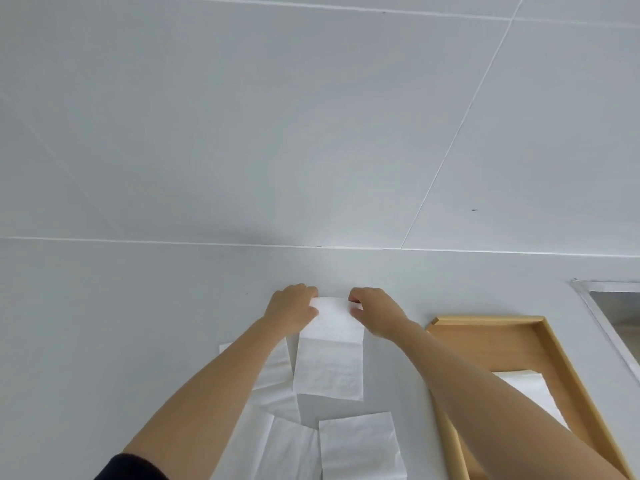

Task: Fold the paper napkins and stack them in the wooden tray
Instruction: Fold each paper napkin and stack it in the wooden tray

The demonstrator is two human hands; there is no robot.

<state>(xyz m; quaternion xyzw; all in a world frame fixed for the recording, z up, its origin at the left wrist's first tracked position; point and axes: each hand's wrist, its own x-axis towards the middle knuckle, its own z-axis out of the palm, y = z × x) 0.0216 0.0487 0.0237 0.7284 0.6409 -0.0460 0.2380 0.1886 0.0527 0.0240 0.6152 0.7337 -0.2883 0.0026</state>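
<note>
A white paper napkin lies stretched out on the white table, with a crease across it. My left hand pinches its far left corner and my right hand pinches its far right corner. Several more white napkins lie loose nearer to me, partly under my left forearm. The wooden tray sits to the right, and a folded napkin rests inside it, partly hidden by my right forearm.
The white table surface meets a white panelled wall just beyond my hands. A metal-framed edge shows at the far right, past the tray.
</note>
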